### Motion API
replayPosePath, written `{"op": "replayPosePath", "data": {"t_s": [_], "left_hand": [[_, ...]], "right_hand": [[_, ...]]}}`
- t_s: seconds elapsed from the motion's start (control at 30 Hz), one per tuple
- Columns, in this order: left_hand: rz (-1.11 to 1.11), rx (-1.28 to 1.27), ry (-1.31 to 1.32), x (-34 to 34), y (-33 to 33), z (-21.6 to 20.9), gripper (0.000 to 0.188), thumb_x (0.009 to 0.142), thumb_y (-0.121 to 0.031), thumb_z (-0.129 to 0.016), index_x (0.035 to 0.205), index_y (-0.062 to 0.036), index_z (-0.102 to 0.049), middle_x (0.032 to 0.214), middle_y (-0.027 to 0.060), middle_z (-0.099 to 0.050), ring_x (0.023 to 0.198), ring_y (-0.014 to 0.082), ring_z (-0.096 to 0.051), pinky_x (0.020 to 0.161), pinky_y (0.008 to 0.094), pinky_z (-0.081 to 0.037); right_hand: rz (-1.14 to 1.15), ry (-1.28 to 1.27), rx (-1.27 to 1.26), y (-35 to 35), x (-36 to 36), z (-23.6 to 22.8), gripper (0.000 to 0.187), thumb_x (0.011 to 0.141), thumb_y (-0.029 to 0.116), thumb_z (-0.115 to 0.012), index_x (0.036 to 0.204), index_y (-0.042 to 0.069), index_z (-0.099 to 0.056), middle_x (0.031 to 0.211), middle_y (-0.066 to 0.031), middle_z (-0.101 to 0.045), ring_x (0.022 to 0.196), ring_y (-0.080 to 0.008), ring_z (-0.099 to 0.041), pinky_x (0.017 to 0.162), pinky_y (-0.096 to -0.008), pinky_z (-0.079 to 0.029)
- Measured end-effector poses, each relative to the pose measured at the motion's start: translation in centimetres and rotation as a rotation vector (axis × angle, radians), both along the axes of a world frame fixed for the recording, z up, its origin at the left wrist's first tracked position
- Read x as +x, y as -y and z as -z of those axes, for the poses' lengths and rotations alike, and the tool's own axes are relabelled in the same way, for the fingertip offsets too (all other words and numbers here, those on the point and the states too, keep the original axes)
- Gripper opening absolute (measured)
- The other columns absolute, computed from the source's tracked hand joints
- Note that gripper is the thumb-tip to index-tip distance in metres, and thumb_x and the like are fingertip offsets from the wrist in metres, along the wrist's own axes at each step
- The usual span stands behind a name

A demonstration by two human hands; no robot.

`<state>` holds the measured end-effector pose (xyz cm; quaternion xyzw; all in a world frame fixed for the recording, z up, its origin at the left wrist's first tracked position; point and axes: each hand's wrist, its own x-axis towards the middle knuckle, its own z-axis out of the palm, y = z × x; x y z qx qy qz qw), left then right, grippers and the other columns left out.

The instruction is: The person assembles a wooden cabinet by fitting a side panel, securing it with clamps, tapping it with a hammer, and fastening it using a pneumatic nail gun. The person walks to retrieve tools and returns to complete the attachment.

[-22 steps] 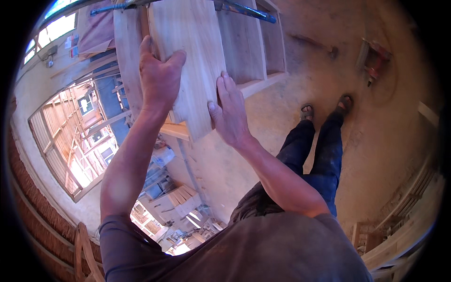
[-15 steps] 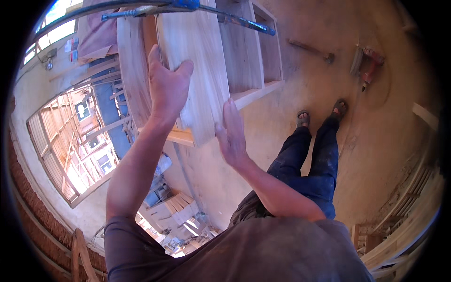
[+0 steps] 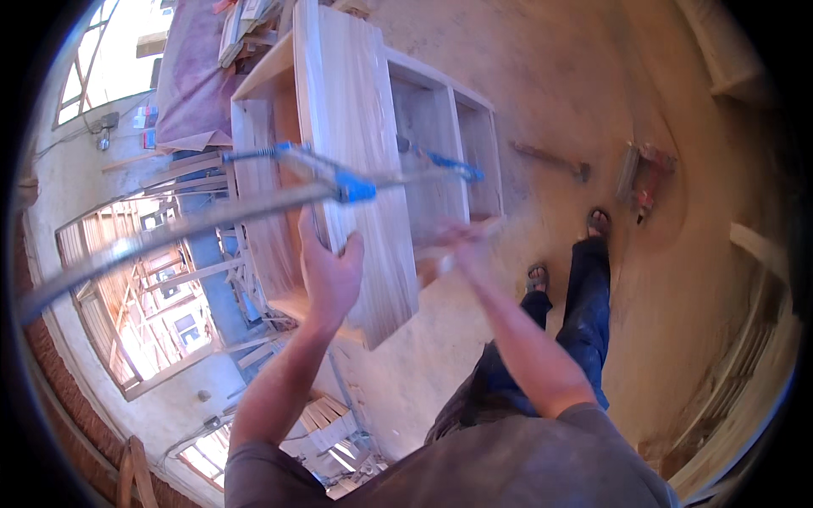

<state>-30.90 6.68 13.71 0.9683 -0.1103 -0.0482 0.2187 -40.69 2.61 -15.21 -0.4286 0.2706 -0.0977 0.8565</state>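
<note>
A pale wooden cabinet (image 3: pixel 461 140) with open compartments stands in front of me, a wide wooden board (image 3: pixel 360 127) along its top. My left hand (image 3: pixel 333 279) grips this board at its left edge, thumb on the face and fingers going over the edge into the gap. My right hand (image 3: pixel 461 240), smeared by motion, is right of the board by the cabinet's near rail; its fingers are unclear. A long metal bar clamp (image 3: pixel 195 224) with blue fittings crosses over the board, just beyond my left hand.
On the floor to the right lie a hammer (image 3: pixel 550 161) and a red power tool (image 3: pixel 650 178). A purplish cloth (image 3: pixel 196 80) hangs at the far left, near stacked wood pieces (image 3: pixel 246 30). Wooden strips (image 3: pixel 199 275) lean by the left wall. My feet stand right of the cabinet.
My right hand has left the board's right edge and moved rightward to the cabinet's near rail. My left hand stays on the board. The cabinet and clamp appear lower in view.
</note>
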Motion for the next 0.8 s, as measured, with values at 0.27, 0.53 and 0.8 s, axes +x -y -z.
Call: {"op": "replayPosePath", "data": {"t_s": [0.27, 0.53, 0.8], "left_hand": [[-0.002, 0.053, -0.02, -0.5, -3.4, 1.2, 0.026, 0.085, -0.01, -0.074, 0.104, -0.0009, -0.059, 0.094, 0.0086, -0.063, 0.083, 0.0204, -0.06, 0.08, 0.0391, -0.049], [-0.104, -0.089, -0.355, -4.2, -16.1, 4.4, 0.031, 0.102, -0.038, -0.054, 0.114, -0.0093, -0.052, 0.102, 0.0074, -0.064, 0.081, 0.0195, -0.065, 0.067, 0.0346, -0.056], [-0.145, -0.086, -0.355, -2.9, -12.7, 3.8, 0.039, 0.1, -0.04, -0.056, 0.12, -0.0075, -0.049, 0.108, 0.0108, -0.061, 0.089, 0.0232, -0.062, 0.074, 0.0374, -0.053]], "right_hand": [[-0.121, 0.051, 0.102, 21.1, 19.8, -3.4, 0.043, 0.096, 0.037, -0.063, 0.123, 0.004, -0.067, 0.115, -0.0066, -0.069, 0.099, -0.0153, -0.059, 0.089, -0.034, -0.046], [-0.332, -0.069, 0.543, 18.9, 33.8, -7.1, 0.042, 0.088, 0.051, -0.07, 0.103, 0.012, -0.068, 0.096, -0.0049, -0.069, 0.095, -0.0193, -0.06, 0.085, -0.036, -0.044], [-0.412, -0.04, 0.723, 17.0, 30.8, -7.2, 0.054, 0.088, 0.039, -0.073, 0.125, 0.003, -0.06, 0.122, -0.0125, -0.064, 0.11, -0.0267, -0.06, 0.094, -0.0477, -0.044]]}}
